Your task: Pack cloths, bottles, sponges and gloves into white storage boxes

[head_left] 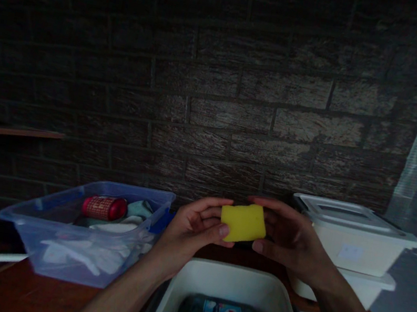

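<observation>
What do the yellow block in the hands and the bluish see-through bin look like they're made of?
The yellow block looks like matte foam sponge, judging by its slightly wavy edges and small surface pit. The bluish bin appears to be smooth, translucent plastic: white items show through its wall.

We see rough, matt brick on the wall (260, 85), slightly shiny at centre. At lower left, the tub (87, 231) looks like smooth translucent plastic, holding a glossy red can (104, 208) and soft cloth (139, 211). The white boxes (361, 245) at right look smooth plastic; the counter (22, 290), reddish wood.
</observation>
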Action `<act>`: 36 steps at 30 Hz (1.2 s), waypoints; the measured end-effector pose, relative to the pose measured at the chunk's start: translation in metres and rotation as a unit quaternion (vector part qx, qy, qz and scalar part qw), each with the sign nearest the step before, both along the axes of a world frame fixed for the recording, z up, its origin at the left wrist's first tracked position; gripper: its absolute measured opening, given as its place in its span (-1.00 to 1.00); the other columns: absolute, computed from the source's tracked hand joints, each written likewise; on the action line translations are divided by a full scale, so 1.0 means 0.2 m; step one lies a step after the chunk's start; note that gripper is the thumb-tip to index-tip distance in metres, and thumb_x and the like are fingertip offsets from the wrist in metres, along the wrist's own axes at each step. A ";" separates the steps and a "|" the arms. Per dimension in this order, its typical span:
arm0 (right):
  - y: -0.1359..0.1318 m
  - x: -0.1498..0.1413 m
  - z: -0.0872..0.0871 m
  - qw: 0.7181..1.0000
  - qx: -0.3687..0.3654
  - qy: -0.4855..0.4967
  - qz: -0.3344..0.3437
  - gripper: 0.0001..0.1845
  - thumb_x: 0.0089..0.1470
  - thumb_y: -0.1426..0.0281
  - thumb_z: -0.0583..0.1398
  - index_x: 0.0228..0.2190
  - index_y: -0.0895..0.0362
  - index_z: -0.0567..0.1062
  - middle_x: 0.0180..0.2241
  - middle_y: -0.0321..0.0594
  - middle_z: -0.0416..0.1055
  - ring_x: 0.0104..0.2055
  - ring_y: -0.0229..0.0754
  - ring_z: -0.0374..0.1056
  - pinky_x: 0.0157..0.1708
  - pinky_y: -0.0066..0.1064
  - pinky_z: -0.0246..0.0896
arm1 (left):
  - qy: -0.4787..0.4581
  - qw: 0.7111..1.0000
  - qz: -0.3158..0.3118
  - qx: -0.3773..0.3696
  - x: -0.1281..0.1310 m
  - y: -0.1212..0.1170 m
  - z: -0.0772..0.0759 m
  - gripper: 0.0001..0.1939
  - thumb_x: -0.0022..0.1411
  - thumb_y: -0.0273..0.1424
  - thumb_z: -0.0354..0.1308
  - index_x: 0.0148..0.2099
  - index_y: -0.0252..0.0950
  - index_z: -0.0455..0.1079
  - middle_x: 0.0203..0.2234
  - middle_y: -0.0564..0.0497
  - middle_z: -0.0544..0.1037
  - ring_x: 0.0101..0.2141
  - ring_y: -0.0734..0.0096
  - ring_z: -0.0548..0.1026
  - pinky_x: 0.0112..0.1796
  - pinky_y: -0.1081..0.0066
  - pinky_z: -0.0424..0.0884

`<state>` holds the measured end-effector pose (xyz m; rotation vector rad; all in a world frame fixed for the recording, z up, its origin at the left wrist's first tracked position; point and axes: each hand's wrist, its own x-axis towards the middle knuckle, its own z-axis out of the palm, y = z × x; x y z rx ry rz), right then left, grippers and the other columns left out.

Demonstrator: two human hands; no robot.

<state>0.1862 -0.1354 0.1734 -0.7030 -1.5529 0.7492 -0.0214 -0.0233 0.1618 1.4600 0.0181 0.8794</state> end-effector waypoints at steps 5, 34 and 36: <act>0.00 0.00 0.00 1.000 -0.021 0.018 -0.008 -0.26 0.04 0.52 0.42 0.21 -0.11 0.39 0.17 -0.14 0.42 0.08 -0.10 0.44 0.06 -0.22 0.42 | 0.005 0.999 0.024 0.032 -0.01 0.00 0.00 -0.53 0.23 -0.46 0.37 0.17 -0.18 0.43 -0.04 -0.09 0.59 -0.07 0.22 0.59 -0.15 0.28 0.63; 0.02 0.01 -0.02 0.998 0.015 -0.021 -0.063 -0.61 0.15 0.44 0.36 0.00 -0.01 0.49 0.00 -0.19 0.53 -0.02 -0.15 0.48 0.08 -0.23 0.37 | -0.010 0.995 0.021 0.092 0.00 -0.02 0.01 -0.52 0.23 -0.43 0.36 0.19 -0.24 0.42 0.07 -0.15 0.58 0.09 0.19 0.53 0.11 0.30 0.45; 0.02 0.01 -0.01 0.998 0.026 -0.034 -0.051 -0.61 0.16 0.45 0.35 0.02 -0.02 0.50 0.10 -0.17 0.48 0.05 -0.12 0.46 0.14 -0.18 0.34 | -0.004 0.996 0.034 0.083 0.00 -0.01 0.00 -0.58 0.26 -0.42 0.35 0.15 -0.24 0.46 0.03 -0.13 0.61 0.03 0.24 0.57 0.05 0.36 0.48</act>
